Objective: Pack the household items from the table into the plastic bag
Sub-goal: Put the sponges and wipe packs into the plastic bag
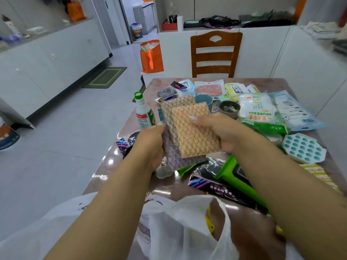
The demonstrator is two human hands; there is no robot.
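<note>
Crowding table (131, 128): bottle (143, 113), packets (257, 107)

left grip (152, 139) curled, right grip (223, 132) clasping

Glittery orange sponge cloth (193, 131), white plastic bag (180, 222), teal-dimpled tray (304, 148).

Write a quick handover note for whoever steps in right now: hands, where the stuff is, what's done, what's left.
Left hand and right hand: both grip a fanned stack of scouring pads, held above the table.
White plastic bag: at the near edge, mouth open; something yellow shows inside, the rest can't be made out.
Done: pads picked up, not yet bagged.
Left: drop the pads in, then pack the white bottle, glove packet, teal tray, green tool and remaining packets.
</note>
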